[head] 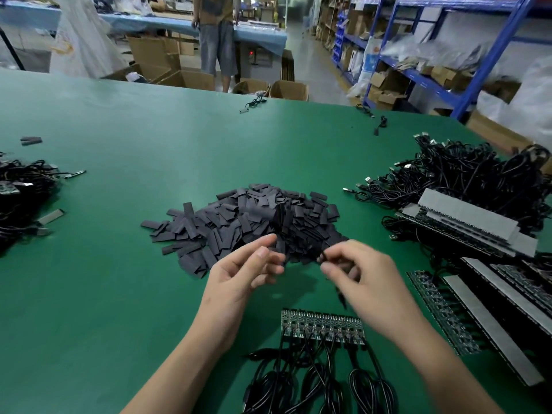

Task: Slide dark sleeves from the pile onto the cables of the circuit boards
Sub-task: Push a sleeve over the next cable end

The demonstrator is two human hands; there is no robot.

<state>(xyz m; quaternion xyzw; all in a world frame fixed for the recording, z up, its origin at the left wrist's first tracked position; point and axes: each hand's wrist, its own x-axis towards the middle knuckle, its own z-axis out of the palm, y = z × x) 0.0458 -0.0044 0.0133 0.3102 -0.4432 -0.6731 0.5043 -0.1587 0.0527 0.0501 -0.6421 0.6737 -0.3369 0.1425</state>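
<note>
A big pile of flat dark sleeves lies in the middle of the green table. At its near edge my left hand hovers with the fingers loosely spread and nothing visible between them. Beside it my right hand pinches a thin black cable between thumb and fingers; the cable's tip pokes out toward my left hand and the rest hangs down under the palm. A strip of small circuit boards lies just below my hands, its black cables coiled toward me.
More board strips with grey backing and a tangle of black cables fill the right side. Another cable heap sits at the left edge. A person stands beyond the table near cardboard boxes; blue shelving lines the right.
</note>
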